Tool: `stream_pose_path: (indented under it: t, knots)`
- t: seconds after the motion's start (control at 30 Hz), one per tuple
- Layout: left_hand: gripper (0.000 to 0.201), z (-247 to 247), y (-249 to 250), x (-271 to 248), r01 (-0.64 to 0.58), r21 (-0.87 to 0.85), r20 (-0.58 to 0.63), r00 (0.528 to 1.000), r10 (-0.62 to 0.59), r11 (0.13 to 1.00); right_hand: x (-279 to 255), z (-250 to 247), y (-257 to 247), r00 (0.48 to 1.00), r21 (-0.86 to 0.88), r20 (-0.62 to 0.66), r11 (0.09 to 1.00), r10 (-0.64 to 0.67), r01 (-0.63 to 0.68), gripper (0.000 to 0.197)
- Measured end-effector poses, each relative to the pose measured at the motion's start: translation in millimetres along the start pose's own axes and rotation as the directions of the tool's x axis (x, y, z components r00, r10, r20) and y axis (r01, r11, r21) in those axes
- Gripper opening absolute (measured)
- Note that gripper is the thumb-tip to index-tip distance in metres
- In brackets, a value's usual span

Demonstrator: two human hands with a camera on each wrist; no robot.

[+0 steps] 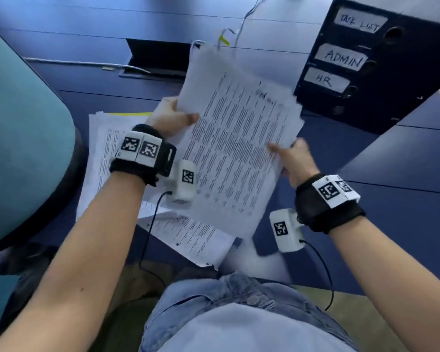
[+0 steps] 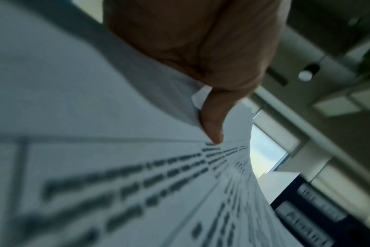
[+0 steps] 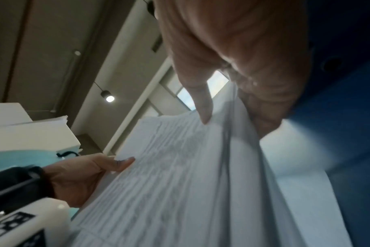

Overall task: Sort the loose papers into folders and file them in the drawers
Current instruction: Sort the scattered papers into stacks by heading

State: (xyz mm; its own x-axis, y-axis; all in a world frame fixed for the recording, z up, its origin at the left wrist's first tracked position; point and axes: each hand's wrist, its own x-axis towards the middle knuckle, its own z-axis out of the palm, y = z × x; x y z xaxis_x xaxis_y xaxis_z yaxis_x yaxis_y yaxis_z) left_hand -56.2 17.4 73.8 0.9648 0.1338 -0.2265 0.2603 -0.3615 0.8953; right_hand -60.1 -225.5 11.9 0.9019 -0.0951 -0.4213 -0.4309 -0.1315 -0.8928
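I hold a thick sheaf of printed papers (image 1: 234, 143) lifted above the blue desk (image 1: 404, 224). My left hand (image 1: 172, 118) grips its left edge, thumb on the top sheet (image 2: 212, 127). My right hand (image 1: 294, 156) pinches the right edge, thumb on top and fingers beneath (image 3: 262, 107). The sheaf (image 3: 180, 175) fans a little at its far end. A dark drawer unit (image 1: 371, 62) with labels TASK LIST, ADMIN and HR stands at the back right.
More loose printed sheets (image 1: 104, 158) lie on the desk under my left wrist, and another page (image 1: 193, 237) lies near the front edge. A teal chair back (image 1: 23, 138) fills the left. A cable hatch (image 1: 155, 59) and a white cable (image 1: 241, 26) sit behind.
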Motion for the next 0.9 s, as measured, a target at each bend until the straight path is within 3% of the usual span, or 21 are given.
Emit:
stream_pose_path:
  t: [0.1, 0.17, 0.3, 0.37, 0.43, 0.53, 0.67, 0.77, 0.83, 0.9]
  knots:
    - [0.037, 3.2, -40.3, -3.2, 0.185, 0.144, 0.007, 0.982, -0.188, 0.972, -13.0, 18.4, 24.4, 0.961, -0.115, 0.078, 0.960, 0.266, -0.256, 0.024]
    - [0.034, 7.9, -65.8, -4.9, 0.277, 0.213, -0.032, 0.960, -0.277, 0.937, -20.2, 25.2, 35.9, 0.940, -0.126, 0.050, 0.935, 0.339, -0.330, 0.019]
    - [0.036, 16.9, -97.2, -11.3, 0.396, 0.290, -0.113, 0.918, -0.379, 0.872, -19.7, 38.6, 48.6, 0.920, -0.126, 0.074, 0.919, 0.384, -0.373, 0.017]
    - [0.039, 20.9, -106.0, -13.6, 0.407, 0.284, -0.143, 0.913, -0.381, 0.868, -18.6, 45.6, 50.3, 0.917, -0.172, 0.093, 0.914, 0.387, -0.368, 0.039]
    - [0.042, 24.8, -110.4, -18.1, 0.410, 0.259, -0.152, 0.912, -0.382, 0.875, -21.1, 55.1, 54.3, 0.915, -0.235, 0.099, 0.903, 0.391, -0.360, 0.044]
    - [0.043, 24.2, -114.7, -19.2, 0.403, 0.205, -0.111, 0.915, -0.388, 0.892, -27.6, 64.3, 58.3, 0.960, -0.240, 0.075, 0.939, 0.270, -0.245, 0.030]
    - [0.056, 12.9, -112.5, -16.5, 0.403, 0.076, -0.026, 0.915, -0.402, 0.912, -32.4, 56.0, 35.7, 0.996, -0.241, 0.088, 0.970, -0.019, 0.040, 0.023]
    - [0.061, 9.4, -103.2, -11.8, 0.390, -0.073, -0.034, 0.919, -0.393, 0.918, -40.4, 40.1, -3.1, 0.955, -0.316, 0.089, 0.901, -0.282, 0.296, 0.017]
    - [0.089, 5.6, -90.9, -9.4, 0.371, -0.073, -0.001, 0.928, -0.372, 0.926, -46.3, 28.2, -28.1, 0.901, -0.370, 0.123, 0.823, -0.416, 0.431, 0.016]
    - [0.120, 4.9, -80.2, -6.0, 0.241, -0.081, 0.022, 0.971, -0.240, 0.967, -53.1, 15.5, -51.7, 0.850, -0.387, 0.188, 0.758, -0.493, 0.525, 0.023]
